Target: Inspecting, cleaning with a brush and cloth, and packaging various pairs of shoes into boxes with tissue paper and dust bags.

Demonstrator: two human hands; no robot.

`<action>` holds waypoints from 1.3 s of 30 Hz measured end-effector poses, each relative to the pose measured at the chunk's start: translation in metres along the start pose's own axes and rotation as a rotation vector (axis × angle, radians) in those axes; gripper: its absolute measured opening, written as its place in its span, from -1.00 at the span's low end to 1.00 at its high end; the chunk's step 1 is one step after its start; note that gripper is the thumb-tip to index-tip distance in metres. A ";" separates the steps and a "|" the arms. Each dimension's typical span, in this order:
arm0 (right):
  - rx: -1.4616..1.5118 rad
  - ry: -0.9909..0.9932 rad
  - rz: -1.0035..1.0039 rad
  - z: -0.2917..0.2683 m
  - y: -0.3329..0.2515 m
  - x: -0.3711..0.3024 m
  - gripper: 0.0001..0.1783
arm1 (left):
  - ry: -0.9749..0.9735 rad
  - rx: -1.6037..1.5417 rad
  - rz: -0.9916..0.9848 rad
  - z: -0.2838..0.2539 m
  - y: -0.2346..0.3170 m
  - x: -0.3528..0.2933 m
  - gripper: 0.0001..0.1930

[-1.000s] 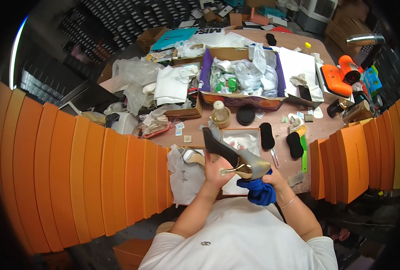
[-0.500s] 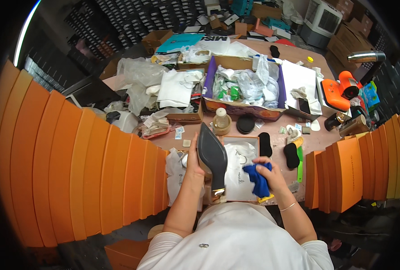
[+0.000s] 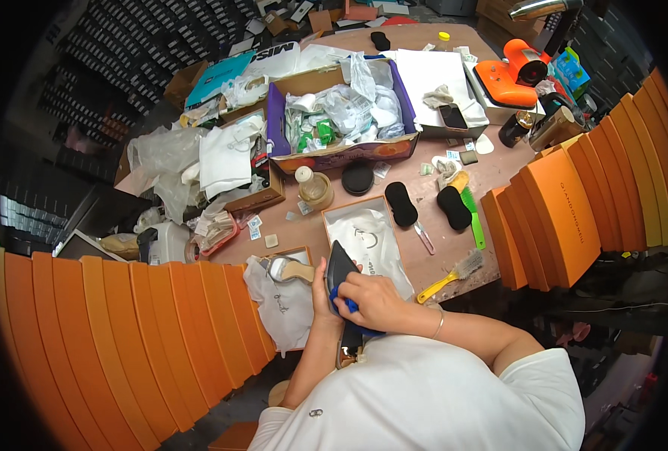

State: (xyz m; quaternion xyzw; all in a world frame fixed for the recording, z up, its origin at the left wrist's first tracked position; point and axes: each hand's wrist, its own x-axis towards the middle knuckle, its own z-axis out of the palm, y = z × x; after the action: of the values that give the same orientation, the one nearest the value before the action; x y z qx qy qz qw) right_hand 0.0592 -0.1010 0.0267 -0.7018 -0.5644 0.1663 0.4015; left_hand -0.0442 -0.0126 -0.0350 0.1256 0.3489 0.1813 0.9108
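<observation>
A high-heeled shoe (image 3: 341, 263) is held sole up in front of my chest, its dark pointed toe facing away from me. My left hand (image 3: 322, 299) grips it along the left side. Bunched in my right hand (image 3: 380, 301) is a blue cloth (image 3: 337, 293), pressed against the sole. That hand covers much of the shoe's middle. Just left, another shoe (image 3: 294, 270) lies on white tissue paper (image 3: 280, 308) in an open box. Beyond my hands sits an open shallow box (image 3: 325, 218) lined with printed white paper.
Orange shoe boxes (image 3: 134, 323) line the left, with more orange boxes (image 3: 559, 203) at right. On the table stand a bottle (image 3: 315, 192), a round black tin (image 3: 358, 179), black sponges (image 3: 401, 204), a yellow brush (image 3: 443, 284), a green brush (image 3: 475, 225) and a purple carton (image 3: 341, 159) of plastic wrapping.
My right hand has moved left with the blue cloth and now presses it on the sole. The shoe has come lower and closer to my body. The view has turned right and downward.
</observation>
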 end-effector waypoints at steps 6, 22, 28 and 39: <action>-0.086 0.190 0.102 0.011 0.045 0.041 -0.79 | 0.048 -0.082 0.000 0.025 -0.012 -0.010 -0.54; -0.105 0.015 -0.092 0.031 0.024 0.020 -0.80 | 0.013 -0.073 0.025 -0.033 -0.001 0.021 -0.52; 0.046 -0.082 -0.205 0.012 0.000 -0.020 -0.82 | -0.010 -0.138 -0.022 -0.033 0.001 0.020 -0.63; 0.110 -0.359 -0.345 0.011 0.016 -0.036 -0.72 | -0.084 -0.180 -0.067 -0.043 -0.012 0.039 -0.55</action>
State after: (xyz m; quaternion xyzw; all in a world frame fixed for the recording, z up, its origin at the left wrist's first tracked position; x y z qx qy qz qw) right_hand 0.0510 -0.1311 -0.0004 -0.5317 -0.7281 0.2477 0.3547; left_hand -0.0437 -0.0025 -0.0929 0.0392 0.2968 0.1760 0.9378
